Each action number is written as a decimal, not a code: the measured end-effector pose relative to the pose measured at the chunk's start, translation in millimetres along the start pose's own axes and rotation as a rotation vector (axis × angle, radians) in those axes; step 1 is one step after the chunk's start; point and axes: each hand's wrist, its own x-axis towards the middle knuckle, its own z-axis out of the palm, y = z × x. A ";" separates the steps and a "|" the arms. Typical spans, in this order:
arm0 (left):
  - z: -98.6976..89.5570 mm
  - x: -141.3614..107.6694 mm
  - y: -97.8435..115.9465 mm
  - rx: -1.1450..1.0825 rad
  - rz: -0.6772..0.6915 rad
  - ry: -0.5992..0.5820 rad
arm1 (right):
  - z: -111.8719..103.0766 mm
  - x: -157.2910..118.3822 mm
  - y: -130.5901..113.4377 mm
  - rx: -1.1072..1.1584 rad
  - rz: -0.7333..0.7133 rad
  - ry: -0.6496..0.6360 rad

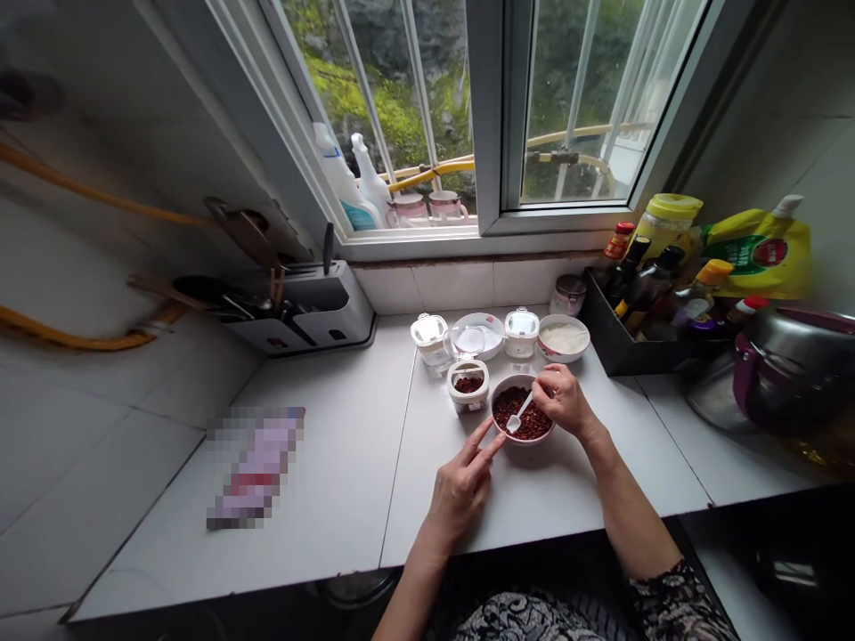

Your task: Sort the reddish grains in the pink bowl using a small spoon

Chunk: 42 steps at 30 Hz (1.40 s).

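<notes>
Bowl [527,418] mid-counter (edge well clear)

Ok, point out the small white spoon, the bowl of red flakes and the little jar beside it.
small white spoon [518,416], head view, on its handle.
bowl of red flakes [531,425], head view, on the flakes.
little jar [468,398], head view, on its front wall.

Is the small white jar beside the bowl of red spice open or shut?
Open. The small white jar shows red spice inside from above, with no lid over its mouth, just left of the pink bowl.
</notes>
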 end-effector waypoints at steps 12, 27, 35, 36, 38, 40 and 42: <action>0.0 -0.3 -1.2 0.001 0.003 -0.001 | -1.1 0.5 1.8 0.023 0.087 0.034; 1.0 0.1 -0.9 0.009 0.007 -0.006 | 0.4 2.0 -0.8 0.091 0.207 0.123; 3.2 1.9 -1.7 0.012 0.028 0.020 | 2.8 7.1 -4.2 0.262 0.410 0.197; 3.1 2.0 -1.5 0.012 0.032 0.024 | 2.1 9.5 -6.7 0.252 0.398 0.221; 3.1 2.3 -1.4 0.012 0.036 0.033 | 1.3 15.0 -13.8 0.200 0.339 0.263; 3.4 2.4 -1.4 0.016 0.037 0.039 | 2.7 20.0 -22.7 0.103 0.230 0.310; 3.6 2.5 -1.7 0.023 0.041 0.036 | 7.0 23.3 -31.9 -0.008 0.077 0.342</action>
